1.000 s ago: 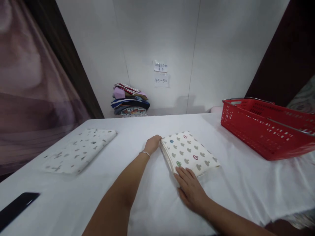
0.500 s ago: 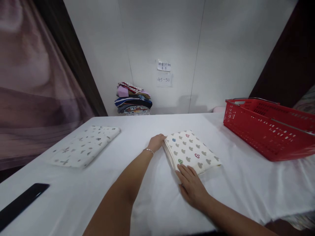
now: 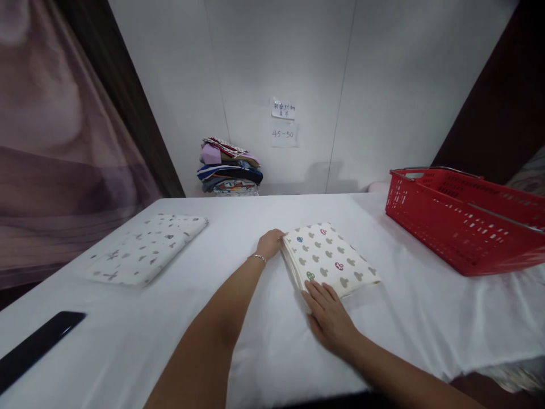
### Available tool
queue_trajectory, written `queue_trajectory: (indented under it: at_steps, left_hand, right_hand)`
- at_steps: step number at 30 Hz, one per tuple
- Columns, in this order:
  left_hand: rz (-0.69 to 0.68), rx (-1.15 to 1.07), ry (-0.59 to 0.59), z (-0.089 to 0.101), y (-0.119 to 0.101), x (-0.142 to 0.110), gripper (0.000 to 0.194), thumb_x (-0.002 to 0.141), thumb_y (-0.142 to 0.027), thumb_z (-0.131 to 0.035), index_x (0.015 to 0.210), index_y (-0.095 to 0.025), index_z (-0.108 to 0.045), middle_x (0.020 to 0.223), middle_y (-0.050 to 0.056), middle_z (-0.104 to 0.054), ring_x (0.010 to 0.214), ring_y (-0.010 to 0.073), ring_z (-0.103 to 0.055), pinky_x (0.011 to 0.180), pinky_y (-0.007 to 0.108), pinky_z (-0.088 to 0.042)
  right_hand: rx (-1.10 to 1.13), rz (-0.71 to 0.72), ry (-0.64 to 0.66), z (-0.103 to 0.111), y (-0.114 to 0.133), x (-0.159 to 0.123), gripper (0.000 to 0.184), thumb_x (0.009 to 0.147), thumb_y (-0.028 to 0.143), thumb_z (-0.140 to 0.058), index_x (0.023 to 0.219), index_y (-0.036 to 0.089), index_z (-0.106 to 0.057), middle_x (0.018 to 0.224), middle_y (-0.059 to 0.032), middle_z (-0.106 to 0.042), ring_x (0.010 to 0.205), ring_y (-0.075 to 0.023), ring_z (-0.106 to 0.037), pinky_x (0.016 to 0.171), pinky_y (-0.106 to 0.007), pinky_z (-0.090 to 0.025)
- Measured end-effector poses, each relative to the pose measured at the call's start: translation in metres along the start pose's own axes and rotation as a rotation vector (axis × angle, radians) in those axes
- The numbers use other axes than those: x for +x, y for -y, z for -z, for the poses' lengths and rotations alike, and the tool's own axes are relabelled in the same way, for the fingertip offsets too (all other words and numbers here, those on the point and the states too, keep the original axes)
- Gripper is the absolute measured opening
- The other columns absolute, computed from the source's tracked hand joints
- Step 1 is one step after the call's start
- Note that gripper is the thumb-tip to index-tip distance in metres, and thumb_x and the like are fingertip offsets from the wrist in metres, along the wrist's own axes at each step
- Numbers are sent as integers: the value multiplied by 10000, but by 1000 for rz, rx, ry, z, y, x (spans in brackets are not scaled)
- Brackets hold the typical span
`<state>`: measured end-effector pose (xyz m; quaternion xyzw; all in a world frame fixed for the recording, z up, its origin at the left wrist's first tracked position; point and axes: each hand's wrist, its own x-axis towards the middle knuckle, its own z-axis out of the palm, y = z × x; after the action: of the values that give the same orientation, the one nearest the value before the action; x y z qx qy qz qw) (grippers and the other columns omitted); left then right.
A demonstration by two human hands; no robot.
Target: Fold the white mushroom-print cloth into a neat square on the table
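A folded cream cloth [image 3: 327, 255] lies on the white-covered table, printed with grey mushroom-like shapes and a few red, blue and green ones. At its far left corner, my left hand [image 3: 269, 244], with a bracelet at the wrist, is closed with the fingertips on the edge. My right hand [image 3: 330, 318] rests at the near left corner, its fingers stretched out over the cloth and its thumb lower down beside it. Between the two hands, the layered folded edge faces left.
A second folded cloth [image 3: 149, 250] with small grey prints lies at the left. A black flat object [image 3: 40, 346] is at the near left. The red basket [image 3: 460, 221] stands at the right. Stacked fabrics [image 3: 230, 167] are by the wall, near paper labels [image 3: 284, 135].
Both hands keep their places on the cloth, which lies almost the same. The whole view has shifted slightly, with the scene sitting a little higher.
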<state>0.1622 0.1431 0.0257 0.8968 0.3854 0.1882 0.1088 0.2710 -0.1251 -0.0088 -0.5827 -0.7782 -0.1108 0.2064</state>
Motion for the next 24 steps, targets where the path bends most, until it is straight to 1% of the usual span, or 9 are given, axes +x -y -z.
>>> queue_trajectory:
  at_steps: [3, 6, 10, 12, 17, 19, 20, 22, 24]
  left_hand:
    - [-45, -68, -59, 4, -4, -9, 370, 823, -109, -390, 1065, -247, -633, 1159, -13, -607, 1075, 136, -528, 927, 250, -429]
    - [-94, -81, -104, 6, -12, -20, 352, 836, -124, -393, 1077, -225, -628, 1157, 7, -607, 1086, 146, -513, 951, 273, -422]
    - [-237, -9, -20, 6, -18, -30, 322, 855, -153, -403, 1064, -233, -634, 1159, 9, -606, 1102, 156, -497, 945, 283, -428]
    - [-244, 16, 13, 6, -17, -30, 315, 858, -162, -404, 1055, -242, -637, 1156, 9, -608, 1068, 160, -519, 921, 285, -443]
    - [-226, 64, 31, 9, -16, -21, 294, 849, -167, -408, 987, -232, -659, 1104, 21, -627, 1022, 175, -544, 891, 292, -453]
    - [-210, 59, 32, 12, -19, -21, 288, 850, -176, -410, 980, -230, -662, 1096, 23, -630, 1020, 172, -548, 896, 287, -451]
    - [-202, 51, 30, 14, -20, -22, 285, 851, -184, -414, 987, -230, -661, 1097, 24, -629, 1019, 168, -550, 897, 283, -450]
    - [-203, 43, 30, 17, -24, -24, 281, 853, -197, -424, 1004, -233, -659, 1103, 22, -628, 1020, 162, -550, 902, 278, -447]
    - [-232, 60, 54, 19, -27, -27, 283, 854, -194, -432, 1014, -240, -660, 1117, 15, -625, 1036, 159, -538, 911, 276, -441]
  right_hand:
    - [6, -4, 9, 1, 1, 1, 547, 774, 109, -448, 1321, 126, -440, 1403, -134, -404, 1307, -266, -317, 1057, -485, -271]
    - [18, -12, 21, 2, 1, 2, 543, 771, 115, -459, 1313, 119, -450, 1403, -139, -401, 1304, -268, -316, 1062, -479, -261]
    - [40, -21, 22, 4, 0, 3, 522, 796, 150, -456, 1317, 118, -443, 1402, -148, -400, 1307, -269, -305, 1063, -488, -240]
    - [60, -30, 40, 6, 0, 4, 509, 802, 180, -467, 1308, 124, -452, 1403, -148, -399, 1305, -268, -306, 1062, -480, -234]
    - [155, -98, 90, 15, 1, 9, 486, 807, 242, -484, 1287, 172, -465, 1385, -108, -431, 1290, -240, -330, 1061, -436, -220]
    - [211, -144, 79, 22, 0, 13, 454, 819, 267, -483, 1266, 191, -480, 1334, -99, -486, 1255, -225, -378, 1038, -413, -250]
    - [244, -166, 80, 26, 0, 16, 412, 828, 273, -479, 1232, 200, -507, 1281, -92, -533, 1210, -217, -426, 1010, -389, -285]
    - [308, -213, 114, 35, -4, 24, 299, 852, 266, -454, 1122, 215, -573, 1126, -64, -622, 1065, -192, -527, 910, -325, -361]
    - [338, -284, 164, 42, -9, 37, 237, 877, 252, -418, 1002, 217, -616, 973, -31, -660, 912, -165, -572, 791, -267, -390]
